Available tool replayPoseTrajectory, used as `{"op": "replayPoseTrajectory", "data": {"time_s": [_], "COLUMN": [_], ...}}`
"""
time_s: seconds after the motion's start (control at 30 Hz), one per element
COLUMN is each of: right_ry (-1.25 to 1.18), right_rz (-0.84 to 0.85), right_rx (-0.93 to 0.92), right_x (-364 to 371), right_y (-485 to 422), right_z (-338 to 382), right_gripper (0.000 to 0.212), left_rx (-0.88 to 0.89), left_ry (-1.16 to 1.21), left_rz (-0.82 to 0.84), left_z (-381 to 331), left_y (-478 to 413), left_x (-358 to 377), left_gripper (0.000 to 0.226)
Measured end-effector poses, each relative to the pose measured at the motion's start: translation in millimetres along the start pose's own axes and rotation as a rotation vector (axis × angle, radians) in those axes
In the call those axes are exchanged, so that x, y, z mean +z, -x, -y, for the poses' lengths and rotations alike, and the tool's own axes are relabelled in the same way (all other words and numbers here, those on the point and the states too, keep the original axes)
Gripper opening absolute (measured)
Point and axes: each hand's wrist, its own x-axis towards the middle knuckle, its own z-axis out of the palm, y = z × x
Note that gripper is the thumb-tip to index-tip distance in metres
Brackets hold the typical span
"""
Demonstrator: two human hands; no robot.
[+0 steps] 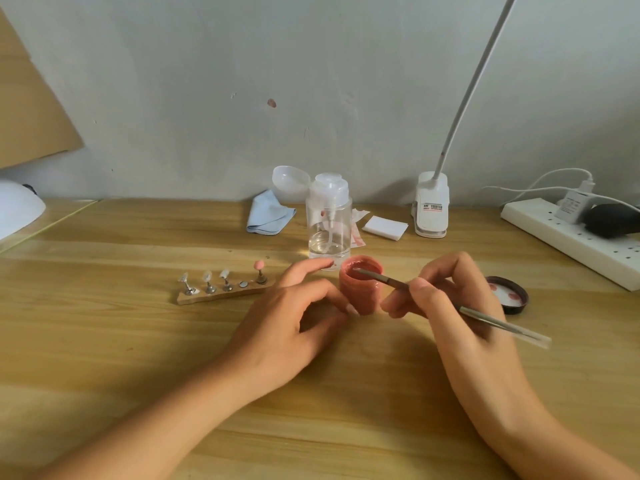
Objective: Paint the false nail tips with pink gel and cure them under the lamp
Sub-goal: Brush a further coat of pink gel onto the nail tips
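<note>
The left hand [294,320] holds a small pink jar [360,292] on the wooden table [138,358]. Its thumb presses the jar's near side and its forefinger curves round the far left side, with the fingertip up by the rim. The jar is open and stands upright between the two hands.

The right hand [460,306] pinches a thin brush [433,296] between thumb and fingertips. The brush slants from that grip leftward into the jar's mouth, and its tip rests in the pink gel (the clear end of the handle sticks out past the back of the hand).

Left of the left fingers, well apart from them, a wooden stand [225,295] carries the nail tips [207,276] on small metal holders: three clear ones, then one bare holder, then one pink tip nearest the fingers. The jar's dark lid [509,294] lies upturned just right of the right fingers.

Beyond the left fingertips stands a clear pump bottle [329,220], close behind the jar. A blue cloth [270,213] lies to the bottle's left and white pads [384,227] to its right. Farther right are a white clip light [431,209] and a power strip [571,237]. A white domed lamp [17,209] sits at the far left edge, well away from both hands.
</note>
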Motion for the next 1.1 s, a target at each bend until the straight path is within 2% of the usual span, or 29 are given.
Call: {"op": "replayPoseTrajectory", "data": {"time_s": [0.13, 0.2, 0.3, 0.5, 0.7, 1.1], "right_ry": [-0.118, -0.126, -0.108, -0.082, -0.054, -0.074], "right_rz": [0.077, 0.086, 0.120, 0.105, 0.127, 0.100], "right_rx": [0.073, 0.091, 0.142, 0.215, 0.221, 0.190], "right_x": [-1.4, -2.4, -1.4, -1.0, 0.6, 0.6], "right_y": [1.3, 0.5, -0.2, -2.1, -0.7, -1.6], "right_z": [5.3, 6.7, 2.4, -5.4, -5.0, -5.5], "right_gripper": [0.010, 0.001, 0.019, 0.013, 0.018, 0.016], "left_rx": [-0.030, -0.011, -0.008, -0.013, -0.013, -0.019], "left_ry": [0.062, 0.071, 0.118, 0.161, 0.164, 0.166], "left_rz": [-0.036, -0.034, 0.024, 0.028, 0.034, 0.043], "left_z": [3.1, 5.7, 8.6, 10.0, 9.2, 8.6], "left_y": [-1.4, -2.9, -4.6, -5.0, -5.7, -4.8], "left_x": [-0.2, 0.9, 2.2, 2.4, 2.2, 1.9], "left_gripper": [0.022, 0.023, 0.016, 0.024, 0.022, 0.022]}}
